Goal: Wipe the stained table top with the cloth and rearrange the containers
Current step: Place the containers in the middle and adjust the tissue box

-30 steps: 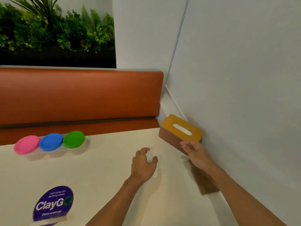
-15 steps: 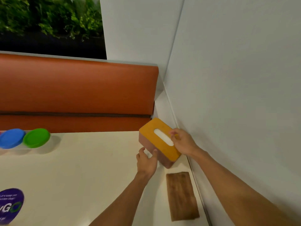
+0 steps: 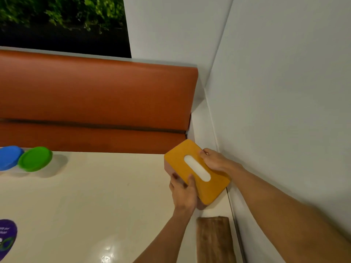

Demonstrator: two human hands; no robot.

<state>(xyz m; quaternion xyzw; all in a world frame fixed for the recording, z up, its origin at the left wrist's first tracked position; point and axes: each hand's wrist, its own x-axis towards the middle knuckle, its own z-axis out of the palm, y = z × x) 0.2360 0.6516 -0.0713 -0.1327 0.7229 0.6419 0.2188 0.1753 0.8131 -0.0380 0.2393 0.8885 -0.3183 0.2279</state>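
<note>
Both hands, left hand (image 3: 185,194) and right hand (image 3: 215,161), clamp tissue box (image 3: 195,170) at tabletop's (image 3: 95,196) far-right corner; tilted, could slip.

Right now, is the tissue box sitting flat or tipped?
Tipped: the tissue box is held tilted between the left hand and right hand.

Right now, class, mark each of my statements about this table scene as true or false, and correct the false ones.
1. Both hands hold the tissue box. True: left hand and right hand grip it.
2. The green lid sits right of the blue lid. True.
3. The brown cloth is draped over the box. False: it lies on the table, nearer the camera.
4. The bench is blue. False: it is orange-brown.
</note>
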